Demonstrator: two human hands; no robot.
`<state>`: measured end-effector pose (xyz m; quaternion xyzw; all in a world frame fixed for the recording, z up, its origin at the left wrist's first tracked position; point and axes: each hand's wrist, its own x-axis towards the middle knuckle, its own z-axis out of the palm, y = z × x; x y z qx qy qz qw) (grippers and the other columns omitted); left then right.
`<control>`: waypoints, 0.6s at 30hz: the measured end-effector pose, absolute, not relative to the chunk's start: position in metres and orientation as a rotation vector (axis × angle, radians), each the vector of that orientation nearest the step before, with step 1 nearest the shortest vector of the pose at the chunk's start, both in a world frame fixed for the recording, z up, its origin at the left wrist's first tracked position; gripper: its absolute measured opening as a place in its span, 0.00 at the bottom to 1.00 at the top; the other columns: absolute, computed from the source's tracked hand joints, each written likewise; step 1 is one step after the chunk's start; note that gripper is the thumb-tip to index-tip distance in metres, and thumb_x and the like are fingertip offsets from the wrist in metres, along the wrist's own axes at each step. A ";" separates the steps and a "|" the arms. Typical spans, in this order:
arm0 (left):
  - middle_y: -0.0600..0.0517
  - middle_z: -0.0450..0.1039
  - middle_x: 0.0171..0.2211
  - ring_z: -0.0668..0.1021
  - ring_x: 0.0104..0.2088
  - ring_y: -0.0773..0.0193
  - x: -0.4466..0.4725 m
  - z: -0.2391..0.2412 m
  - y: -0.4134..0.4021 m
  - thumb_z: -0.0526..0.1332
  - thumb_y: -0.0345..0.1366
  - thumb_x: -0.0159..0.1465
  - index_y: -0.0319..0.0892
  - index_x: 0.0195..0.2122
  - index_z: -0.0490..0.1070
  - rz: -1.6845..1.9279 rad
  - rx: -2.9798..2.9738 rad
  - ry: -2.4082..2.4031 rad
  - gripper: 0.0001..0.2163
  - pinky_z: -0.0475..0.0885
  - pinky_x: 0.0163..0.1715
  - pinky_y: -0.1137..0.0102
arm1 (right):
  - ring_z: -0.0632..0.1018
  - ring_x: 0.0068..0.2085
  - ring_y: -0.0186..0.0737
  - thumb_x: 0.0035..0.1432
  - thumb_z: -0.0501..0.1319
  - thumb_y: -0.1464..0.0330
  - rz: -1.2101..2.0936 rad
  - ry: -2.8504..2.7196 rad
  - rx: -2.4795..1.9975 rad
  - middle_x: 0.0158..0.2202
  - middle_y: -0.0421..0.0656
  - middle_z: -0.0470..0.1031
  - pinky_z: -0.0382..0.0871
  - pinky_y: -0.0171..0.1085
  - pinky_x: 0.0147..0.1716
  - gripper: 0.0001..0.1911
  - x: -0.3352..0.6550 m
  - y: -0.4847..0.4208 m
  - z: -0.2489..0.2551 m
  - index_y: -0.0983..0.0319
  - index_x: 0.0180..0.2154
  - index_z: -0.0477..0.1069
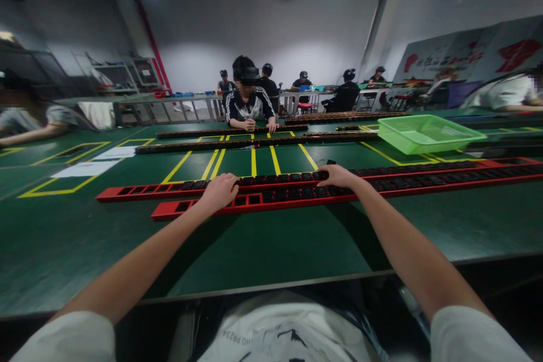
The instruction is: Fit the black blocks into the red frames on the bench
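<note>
Two long red strips with rows of square slots lie side by side across the table: the far red strip (111, 194) and the near red strip (163, 212). Black square pieces fill many slots; several slots at the left ends are bare. My left hand (220, 191) rests over both strips, fingers curled together; what lies under its fingertips is hidden. Farther right, my right hand (338, 176) is bent over the strips with its fingers closed. A small black square piece (331, 162) sticks up at those fingers and appears held by them.
A green plastic basket (428, 134) stands at the right beyond the strips. Dark long strips (263, 141) lie farther back, before a co-worker (250, 99). White paper sheets (87, 168) and yellow tape outlines mark the green table (271, 243). Other people sit at both sides.
</note>
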<state>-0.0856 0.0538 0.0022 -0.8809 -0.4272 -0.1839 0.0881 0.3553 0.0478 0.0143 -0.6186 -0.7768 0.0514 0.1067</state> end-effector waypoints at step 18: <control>0.45 0.77 0.45 0.78 0.44 0.54 -0.088 0.000 0.054 0.52 0.33 0.69 0.40 0.46 0.74 -0.600 -2.633 -1.200 0.12 0.72 0.47 0.60 | 0.79 0.49 0.54 0.50 0.71 0.57 0.142 -2.319 -1.801 0.50 0.51 0.79 0.70 0.44 0.52 0.29 0.355 0.048 0.015 0.63 0.52 0.76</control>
